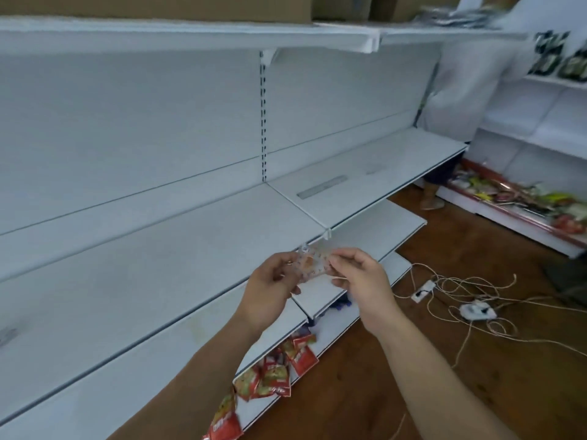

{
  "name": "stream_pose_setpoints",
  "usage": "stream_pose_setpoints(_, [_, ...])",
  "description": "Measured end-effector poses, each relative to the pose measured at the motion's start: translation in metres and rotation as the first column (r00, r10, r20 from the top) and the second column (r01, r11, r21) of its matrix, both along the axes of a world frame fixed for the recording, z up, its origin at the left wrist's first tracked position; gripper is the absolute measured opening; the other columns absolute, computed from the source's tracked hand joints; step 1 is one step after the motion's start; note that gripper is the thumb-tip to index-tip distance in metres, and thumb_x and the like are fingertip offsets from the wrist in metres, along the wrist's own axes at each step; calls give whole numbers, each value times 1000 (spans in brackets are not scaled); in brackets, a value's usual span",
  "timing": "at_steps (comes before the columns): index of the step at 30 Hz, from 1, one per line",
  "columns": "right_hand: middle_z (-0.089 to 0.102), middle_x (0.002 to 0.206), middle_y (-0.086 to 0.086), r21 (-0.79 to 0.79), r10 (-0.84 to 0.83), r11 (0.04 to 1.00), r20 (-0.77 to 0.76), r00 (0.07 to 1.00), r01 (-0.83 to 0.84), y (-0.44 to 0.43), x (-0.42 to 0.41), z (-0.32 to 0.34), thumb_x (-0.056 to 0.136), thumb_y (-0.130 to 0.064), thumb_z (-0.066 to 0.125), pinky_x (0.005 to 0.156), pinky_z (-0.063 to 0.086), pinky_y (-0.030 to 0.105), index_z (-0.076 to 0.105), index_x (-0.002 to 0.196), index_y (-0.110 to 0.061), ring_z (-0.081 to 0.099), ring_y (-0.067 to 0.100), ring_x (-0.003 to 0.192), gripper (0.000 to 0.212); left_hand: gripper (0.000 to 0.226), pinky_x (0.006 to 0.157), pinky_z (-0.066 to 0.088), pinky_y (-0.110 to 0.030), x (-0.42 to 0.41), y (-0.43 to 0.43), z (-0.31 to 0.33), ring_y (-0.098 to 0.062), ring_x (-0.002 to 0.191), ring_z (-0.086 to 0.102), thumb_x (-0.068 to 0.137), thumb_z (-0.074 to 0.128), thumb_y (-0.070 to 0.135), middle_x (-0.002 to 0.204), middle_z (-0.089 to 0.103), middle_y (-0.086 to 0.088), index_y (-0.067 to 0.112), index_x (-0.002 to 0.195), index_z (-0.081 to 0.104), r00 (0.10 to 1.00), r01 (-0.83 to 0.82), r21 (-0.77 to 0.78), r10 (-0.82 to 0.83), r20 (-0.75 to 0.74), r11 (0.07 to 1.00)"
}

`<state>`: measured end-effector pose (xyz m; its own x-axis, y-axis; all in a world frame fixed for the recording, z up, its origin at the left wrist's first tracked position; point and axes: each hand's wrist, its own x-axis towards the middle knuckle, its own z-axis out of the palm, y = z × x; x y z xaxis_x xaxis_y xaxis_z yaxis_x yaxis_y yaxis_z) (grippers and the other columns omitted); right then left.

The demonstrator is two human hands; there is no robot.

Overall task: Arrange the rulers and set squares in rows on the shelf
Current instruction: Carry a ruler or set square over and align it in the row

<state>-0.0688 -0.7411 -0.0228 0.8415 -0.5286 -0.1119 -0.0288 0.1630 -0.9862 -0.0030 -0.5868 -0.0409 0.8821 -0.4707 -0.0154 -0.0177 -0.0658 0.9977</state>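
Shelf layout, right bay
Ruler lies on shelf. Second ruler sits between left hand and right hand, before the shelf edge. Snack packets on bottom shelf, cables on floor to the right.

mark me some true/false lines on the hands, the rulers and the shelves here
1. The left hand and right hand hold one clear ruler between them. True.
2. A grey ruler lies flat on the shelf. True.
3. The red packets lie beside the grey ruler. False: they are on a lower shelf, under the forearms.
4. The cords hang from the top shelf. False: they lie tangled on the wooden floor.
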Motion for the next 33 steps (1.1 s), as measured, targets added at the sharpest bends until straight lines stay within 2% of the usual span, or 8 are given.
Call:
stream_pose_setpoints(4, [72, 82, 0, -12, -73, 997, -23, 997, 73, -69, -21, -5, 89, -8, 64, 62, 52, 19, 68, 94, -15, 68, 8, 72, 9, 33, 65, 46, -17, -12, -71, -2, -7, 66, 62, 91, 60, 11, 83, 68, 1, 22, 122, 59, 995, 77, 51, -80, 68, 996])
stream_pose_setpoints(8, [73, 82, -1, 31, -156, 987, -2, 988, 156, -115, -30, -14, 87, -10, 66, 64, 53, 20, 70, 93, -16, 69, 9, 75, 9, 53, 66, 49, -10, -16, -120, -4, 3, 86, 58, 87, 66, 34, 102, 60, 17, 41, 134, 44, 950, 151, 223, -203, 236, 963])
stream_pose_setpoints(12, [73, 86, -1, 46, -172, 984, -5, 985, 172, -156, -27, -26, 87, -14, 67, 63, 52, 17, 71, 94, -22, 69, 10, 80, 11, 58, 72, 43, -2, -4, -163, -9, 13, 90, 52, 87, 66, 37, 96, 55, 31, 43, 139, 39, 907, 142, 295, -244, 345, 945])
stream_pose_setpoints(14, [72, 90, -4, -13, -143, 990, -1, 990, 143, -180, -23, -31, 87, -19, 68, 64, 52, 17, 72, 96, -28, 69, 10, 83, 14, 58, 78, 44, -4, 7, -185, -13, 18, 93, 50, 88, 64, 40, 100, 49, 39, 42, 141, 39, 887, 151, 309, -267, 376, 939])
stream_pose_setpoints(19, [67, 97, -14, -309, -29, 951, -41, 999, 14, -257, 2, -33, 82, -30, 73, 72, 53, 18, 61, 114, -49, 63, 2, 89, 39, 54, 84, 43, -7, 55, -257, -17, 8, 101, 54, 80, 60, 58, 112, 59, 22, 54, 130, 43, 870, 149, 268, -255, 423, 952])
stream_pose_setpoints(23, [65, 93, -18, -490, -44, 872, -72, 996, 4, -323, 39, -17, 79, -30, 75, 70, 48, 13, 60, 108, -56, 60, 0, 81, 42, 48, 87, 49, -19, 94, -320, -12, 5, 104, 55, 79, 70, 45, 111, 59, 24, 49, 123, 53, 895, 159, 191, -223, 386, 969])
stream_pose_setpoints(26, [62, 96, -23, -572, -44, 820, -76, 996, -8, -370, 71, -11, 78, -27, 77, 76, 50, 19, 63, 108, -48, 61, 2, 87, 39, 46, 88, 50, -23, 123, -364, -14, -2, 103, 57, 78, 76, 33, 111, 61, 19, 38, 121, 60, 899, 119, 137, -166, 404, 983])
stream_pose_setpoints(33, [62, 104, -16, -627, 55, 776, -33, 998, -63, -444, 127, -18, 79, -21, 75, 80, 49, 16, 67, 109, -31, 58, 1, 95, 32, 43, 85, 45, -11, 171, -425, -22, 2, 104, 55, 79, 77, 32, 109, 60, 23, 37, 119, 62, 891, 50, 175, -123, 438, 983])
